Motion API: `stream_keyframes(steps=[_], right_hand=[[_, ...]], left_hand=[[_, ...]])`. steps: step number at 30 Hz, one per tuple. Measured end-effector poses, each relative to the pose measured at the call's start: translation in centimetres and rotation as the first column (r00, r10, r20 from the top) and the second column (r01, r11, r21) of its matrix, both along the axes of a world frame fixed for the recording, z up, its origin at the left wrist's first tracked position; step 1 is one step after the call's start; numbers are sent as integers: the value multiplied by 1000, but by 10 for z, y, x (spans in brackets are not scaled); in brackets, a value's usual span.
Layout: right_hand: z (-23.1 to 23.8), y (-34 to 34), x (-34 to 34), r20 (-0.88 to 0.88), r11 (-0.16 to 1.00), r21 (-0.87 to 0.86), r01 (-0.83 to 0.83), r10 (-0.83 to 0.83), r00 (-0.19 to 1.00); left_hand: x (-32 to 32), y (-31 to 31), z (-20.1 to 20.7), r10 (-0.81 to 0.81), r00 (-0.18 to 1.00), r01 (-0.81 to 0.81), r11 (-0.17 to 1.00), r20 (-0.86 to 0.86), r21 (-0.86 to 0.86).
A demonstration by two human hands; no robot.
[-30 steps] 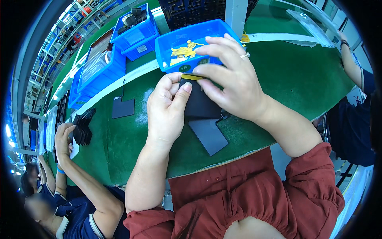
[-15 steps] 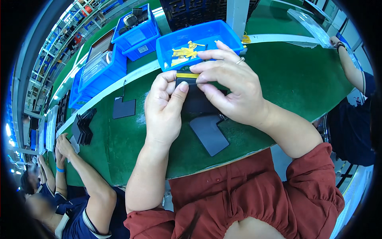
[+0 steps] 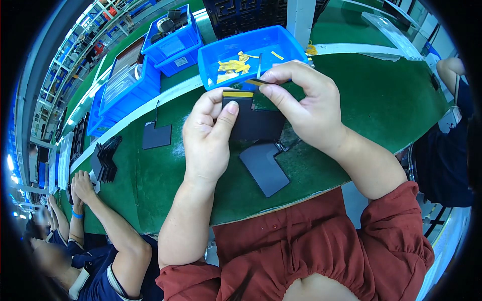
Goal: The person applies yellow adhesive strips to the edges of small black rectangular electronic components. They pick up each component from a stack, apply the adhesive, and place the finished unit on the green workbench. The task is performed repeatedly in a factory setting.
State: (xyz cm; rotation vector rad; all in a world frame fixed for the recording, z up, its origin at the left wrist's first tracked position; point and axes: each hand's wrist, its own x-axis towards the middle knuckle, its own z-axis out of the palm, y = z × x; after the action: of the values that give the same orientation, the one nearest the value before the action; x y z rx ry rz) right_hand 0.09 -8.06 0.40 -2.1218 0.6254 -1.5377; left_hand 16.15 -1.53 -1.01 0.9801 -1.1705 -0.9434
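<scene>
Left hand (image 3: pixel 208 138) is gripping a black flat part (image 3: pixel 251 120) with a yellow strip on its top edge, fingers closed on it, held above the green table (image 3: pixel 391 105) near its middle. Right hand (image 3: pixel 306 103) is pinching a thin strip (image 3: pixel 256 82) at the part's top. Another dark part (image 3: pixel 264 168) is lying beneath, toward the near edge. Blue bin (image 3: pixel 251 52) with yellow scraps is sitting behind, toward the far edge.

Green bench (image 3: pixel 381 105): blue bins (image 3: pixel 241 52), black sheets (image 3: pixel 264 168) (probably flat).

bright, even overhead light | soft shadows | strong fisheye bending, black rim | centre sharp, edges blurred
</scene>
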Motion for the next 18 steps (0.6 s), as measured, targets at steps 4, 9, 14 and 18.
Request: stream_keyframes(steps=[4, 9, 14, 18], right_hand=[[-5, -2, 3, 12, 976, 203, -85, 84, 996], [-1, -2, 2, -26, 1000, 26, -16, 16, 1000], [-5, -7, 1, -52, 998, -55, -21, 18, 999], [-5, 0, 4, 29, 963, 237, -126, 122, 992]], left_hand=[[1, 1, 2, -41, 997, 42, 999, -64, 18], [-3, 2, 2, -49, 996, 49, 999, -71, -6], [1, 1, 2, -60, 990, 64, 998, -130, 27], [0, 1, 0, -72, 993, 74, 997, -93, 21]])
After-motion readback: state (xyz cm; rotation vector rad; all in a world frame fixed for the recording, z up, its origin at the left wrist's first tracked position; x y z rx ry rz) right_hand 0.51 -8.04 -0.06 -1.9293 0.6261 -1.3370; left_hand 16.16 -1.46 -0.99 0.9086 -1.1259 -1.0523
